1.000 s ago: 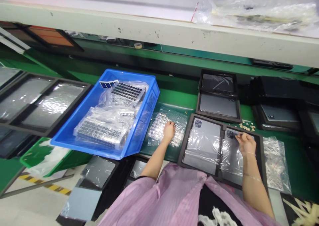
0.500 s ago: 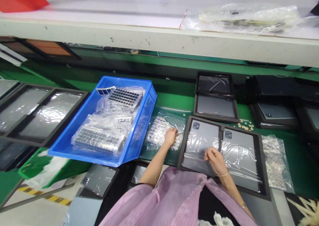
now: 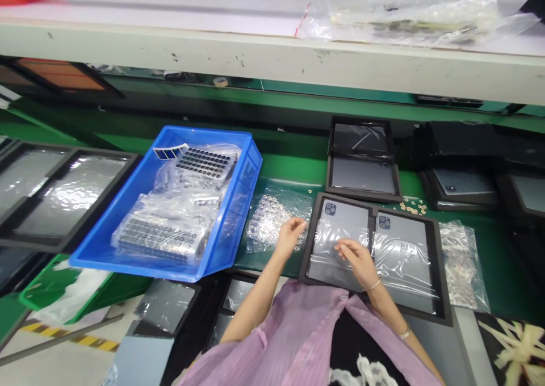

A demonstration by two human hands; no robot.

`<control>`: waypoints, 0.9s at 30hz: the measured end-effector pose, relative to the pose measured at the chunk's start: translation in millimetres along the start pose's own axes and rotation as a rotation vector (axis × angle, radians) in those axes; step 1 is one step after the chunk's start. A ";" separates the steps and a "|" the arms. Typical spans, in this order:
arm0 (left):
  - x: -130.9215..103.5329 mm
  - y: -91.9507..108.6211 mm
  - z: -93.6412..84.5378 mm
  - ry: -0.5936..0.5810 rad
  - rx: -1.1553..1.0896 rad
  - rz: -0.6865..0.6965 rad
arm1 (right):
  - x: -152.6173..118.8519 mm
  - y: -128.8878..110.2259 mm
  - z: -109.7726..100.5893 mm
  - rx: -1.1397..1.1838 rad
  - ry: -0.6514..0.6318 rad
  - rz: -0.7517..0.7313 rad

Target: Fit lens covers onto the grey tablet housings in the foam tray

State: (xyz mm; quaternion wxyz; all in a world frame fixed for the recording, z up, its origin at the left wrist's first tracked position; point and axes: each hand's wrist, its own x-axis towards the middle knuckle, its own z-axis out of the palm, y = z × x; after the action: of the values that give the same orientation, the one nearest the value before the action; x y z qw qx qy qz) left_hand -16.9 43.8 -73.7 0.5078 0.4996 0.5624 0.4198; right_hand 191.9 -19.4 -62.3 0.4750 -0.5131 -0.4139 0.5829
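Observation:
My left hand (image 3: 291, 235) is over the right side of a clear plastic bag (image 3: 279, 196) covered with many small ring-shaped parts (image 3: 268, 217). Its thumb and fingertips are pinched together; anything between them is too small to make out. Above the left tablet back panel (image 3: 336, 264) hovers my right hand (image 3: 356, 259), fingers curled and thumb against them, contents hidden. That panel and a second grey panel (image 3: 402, 261), both film-covered with camera cutouts at the top left, lie side by side in a black foam tray (image 3: 372, 227).
Left stands a blue bin (image 3: 232, 227) holding bagged sheets of black rings. Behind the tray lies another foam tray (image 3: 364, 196), with loose small beige pieces (image 3: 413, 206) nearby. A bag of small parts (image 3: 462, 264) sits to the right. A white shelf (image 3: 272, 57) crosses above.
My left hand has lifted slightly off the ring-shaped parts, fingertips now nearer the tray. My right hand has shifted a little left and up over the left panel. The view has moved slightly.

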 end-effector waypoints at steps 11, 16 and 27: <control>-50.6 52.6 64.2 -0.223 -0.676 -0.195 | -5.0 -48.8 20.6 -0.337 0.111 -0.467; -54.8 52.9 64.2 -0.206 -0.684 -0.213 | -8.2 -48.5 19.4 -0.465 0.138 -0.596; -53.2 55.6 45.5 -0.245 -0.394 -0.129 | -9.5 -47.5 9.7 -0.579 0.073 -0.595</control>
State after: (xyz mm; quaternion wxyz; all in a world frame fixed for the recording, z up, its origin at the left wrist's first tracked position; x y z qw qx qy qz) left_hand 34.9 -2.2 -17.1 0.6855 0.4013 0.4347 0.4244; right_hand 188.7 -18.9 -13.0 0.4732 -0.5036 -0.6740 0.2612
